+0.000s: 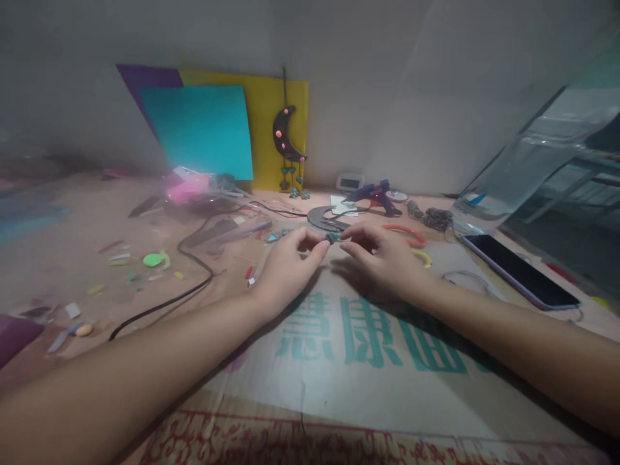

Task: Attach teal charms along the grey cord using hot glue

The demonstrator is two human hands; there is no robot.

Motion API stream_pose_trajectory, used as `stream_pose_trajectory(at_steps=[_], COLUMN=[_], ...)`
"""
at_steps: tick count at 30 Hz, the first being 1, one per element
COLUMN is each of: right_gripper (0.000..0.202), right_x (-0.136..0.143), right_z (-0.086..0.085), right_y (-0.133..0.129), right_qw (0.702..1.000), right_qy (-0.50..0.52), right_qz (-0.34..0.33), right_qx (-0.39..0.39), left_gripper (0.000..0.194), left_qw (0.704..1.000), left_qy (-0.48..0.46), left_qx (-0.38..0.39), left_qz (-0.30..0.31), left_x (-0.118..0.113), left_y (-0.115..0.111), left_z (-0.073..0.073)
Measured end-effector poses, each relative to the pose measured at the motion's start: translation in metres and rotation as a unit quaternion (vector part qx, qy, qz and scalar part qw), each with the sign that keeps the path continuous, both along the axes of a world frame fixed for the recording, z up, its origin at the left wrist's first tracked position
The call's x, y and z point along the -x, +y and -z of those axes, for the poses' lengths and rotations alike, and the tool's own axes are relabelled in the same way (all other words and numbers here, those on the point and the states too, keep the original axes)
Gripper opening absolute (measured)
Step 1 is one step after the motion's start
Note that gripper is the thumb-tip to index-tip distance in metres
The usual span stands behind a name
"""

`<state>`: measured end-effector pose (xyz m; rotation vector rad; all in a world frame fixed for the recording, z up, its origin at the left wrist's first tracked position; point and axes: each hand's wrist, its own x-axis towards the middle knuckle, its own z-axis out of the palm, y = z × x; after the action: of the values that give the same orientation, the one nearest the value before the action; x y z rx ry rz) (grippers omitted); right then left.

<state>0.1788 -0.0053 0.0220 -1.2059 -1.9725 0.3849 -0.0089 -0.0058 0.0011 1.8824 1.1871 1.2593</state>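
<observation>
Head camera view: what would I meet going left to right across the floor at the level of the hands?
Green foam scrap → black cable → left hand → small teal piece pinched between both hands' fingers → right hand → dark smartphone.

Phone (520, 271) right of glue gun (375, 195)

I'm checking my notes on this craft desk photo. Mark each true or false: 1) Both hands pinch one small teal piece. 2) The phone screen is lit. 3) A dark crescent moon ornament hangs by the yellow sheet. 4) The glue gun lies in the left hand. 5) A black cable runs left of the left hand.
1) True: the left hand and right hand meet on the small teal piece.
2) False: the phone has a dark screen.
3) True: the moon ornament hangs against the yellow sheet.
4) False: the glue gun lies on the desk beyond the hands.
5) True: the black cable.
</observation>
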Motion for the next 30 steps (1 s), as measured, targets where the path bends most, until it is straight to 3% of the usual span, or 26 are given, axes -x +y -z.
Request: stream_pose_trajectory(at_steps=[2, 8, 13, 19, 25, 30], right_gripper=[0.018, 0.030, 0.012, 0.023, 0.043, 0.051], right_x=[-0.002, 0.000, 0.003, 0.004, 0.004, 0.001], right_z=[0.003, 0.009, 0.004, 0.002, 0.006, 0.009], right_y=[-0.001, -0.004, -0.009, -0.012, -0.009, -0.008], right_qw=[1.000, 0.986, 0.991, 0.983, 0.936, 0.865], right_qy=[0.000, 0.096, 0.062, 0.084, 0.214, 0.311], right_qz=[0.000, -0.035, 0.012, -0.011, -0.086, -0.135], right_qx=[0.001, 0.132, 0.121, 0.165, 0.266, 0.369], left_gripper=[0.014, 0.013, 0.015, 0.016, 0.017, 0.017], left_qw=[1.000, 1.000, 0.999, 1.000, 0.999, 0.999], left_qy=[0.005, 0.021, 0.034, 0.030, 0.036, 0.034], left_qx=[0.007, -0.005, -0.009, 0.001, 0.004, -0.007], left_qz=[0.002, -0.002, 0.001, 0.000, -0.004, 0.001], left_x=[0.000, 0.000, 0.001, 0.001, 0.001, 0.001], left_y=[0.000, -0.002, -0.002, -0.003, -0.003, -0.003], left_z=[0.000, -0.002, -0.002, -0.002, -0.003, -0.002])
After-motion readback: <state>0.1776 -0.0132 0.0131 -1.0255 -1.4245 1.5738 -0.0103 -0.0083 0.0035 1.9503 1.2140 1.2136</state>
